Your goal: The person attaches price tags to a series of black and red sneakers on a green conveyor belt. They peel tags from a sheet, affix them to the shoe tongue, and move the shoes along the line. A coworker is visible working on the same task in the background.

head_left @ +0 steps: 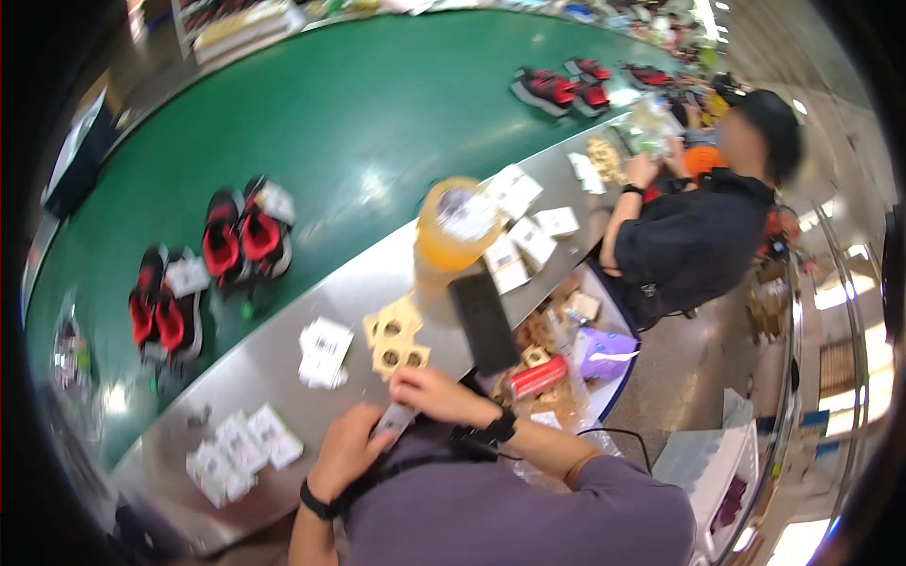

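- Left hand (347,451): grasping a small pale strip (396,421), in front of the wearer's torso.
- Right hand (442,394): fingers bent at the strip's upper end; cannot tell whether they grip.
- On the steel tabletop (269,382), from the strip: brown cut-outs (396,330) at 12 o'clock, black flat slab (484,323) at 1, white cards (245,445) at 9.

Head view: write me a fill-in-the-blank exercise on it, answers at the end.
The green belt carries red-and-black ____.
The wristbands worn behind the left hand and right hand are coloured ____.
The packet beside the red cylinder is coloured ____.
Missing words: shoes; black; purple.
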Action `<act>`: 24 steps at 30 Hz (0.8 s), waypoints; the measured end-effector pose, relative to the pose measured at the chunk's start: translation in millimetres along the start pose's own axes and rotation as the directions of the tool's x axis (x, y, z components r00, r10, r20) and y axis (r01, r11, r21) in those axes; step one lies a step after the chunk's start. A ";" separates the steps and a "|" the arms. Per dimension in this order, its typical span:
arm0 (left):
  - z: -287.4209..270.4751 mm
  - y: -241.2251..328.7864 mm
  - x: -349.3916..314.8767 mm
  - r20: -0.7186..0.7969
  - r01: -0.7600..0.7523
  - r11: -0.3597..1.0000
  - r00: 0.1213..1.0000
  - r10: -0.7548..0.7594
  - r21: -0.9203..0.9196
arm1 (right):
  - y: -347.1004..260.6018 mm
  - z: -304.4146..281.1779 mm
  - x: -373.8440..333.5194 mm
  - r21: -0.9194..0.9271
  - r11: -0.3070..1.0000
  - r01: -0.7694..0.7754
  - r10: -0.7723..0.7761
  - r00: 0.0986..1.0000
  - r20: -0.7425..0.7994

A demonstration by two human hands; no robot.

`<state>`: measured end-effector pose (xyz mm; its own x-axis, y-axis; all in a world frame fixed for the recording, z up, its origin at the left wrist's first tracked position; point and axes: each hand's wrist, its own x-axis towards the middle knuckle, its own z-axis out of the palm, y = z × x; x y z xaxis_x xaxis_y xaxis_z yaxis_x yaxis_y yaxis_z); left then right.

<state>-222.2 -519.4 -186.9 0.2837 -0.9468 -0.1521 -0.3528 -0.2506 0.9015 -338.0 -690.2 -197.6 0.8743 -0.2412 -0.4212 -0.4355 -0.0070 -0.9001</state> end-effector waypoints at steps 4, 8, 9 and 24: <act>3.2 -11.1 0.1 0.013 -0.001 1.000 1.000 0.002 -0.017 | 5.4 4.5 3.5 -0.177 0.977 0.118 -0.141 0.982 -0.127; 2.3 -16.1 0.9 -0.008 0.038 0.998 0.999 -0.039 -0.046 | 3.1 6.2 4.4 -0.242 0.959 0.151 -0.190 0.971 -0.146; 4.0 -16.2 1.8 -0.023 0.028 0.998 0.999 -0.029 -0.053 | 4.6 5.7 4.0 -0.251 0.955 0.155 -0.197 0.968 -0.154; -1.2 -18.8 19.2 0.092 0.105 0.993 0.991 -0.100 -0.058 | 14.4 8.2 11.4 -0.303 0.942 0.143 -0.202 0.964 -0.173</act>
<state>-209.1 -532.6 -206.3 0.2347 -0.9315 -0.2778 -0.2685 -0.3368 0.9025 -332.6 -685.2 -216.3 0.8936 -0.3991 -0.2054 -0.3505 -0.3346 -0.8747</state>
